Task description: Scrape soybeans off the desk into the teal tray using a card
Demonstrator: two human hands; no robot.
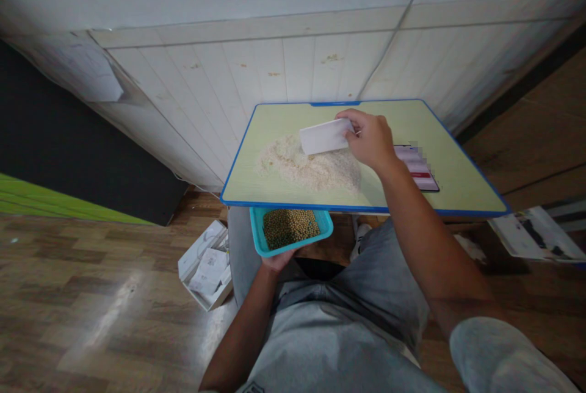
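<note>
My right hand point(368, 137) grips a folded white card point(323, 138) by its right end, thumb on the near face. The card stands on its long edge at the far side of a spread heap of pale grains point(315, 173), which look like rice. Under the front edge of the table, my left hand point(278, 259) supports a turquoise plastic basket point(259, 237) from below. Round yellowish beans, seemingly soybeans point(293, 226), with some green ones among them, lie in the basket. Most of my left fingers are hidden beneath it.
The small table point(451, 155) has a pale green top and blue rim, and stands against the white panelled wall point(256, 69). A phone point(417, 168) lies right of the grains, partly behind my wrist. An open white box point(206, 268) with papers sits on the wooden floor at left.
</note>
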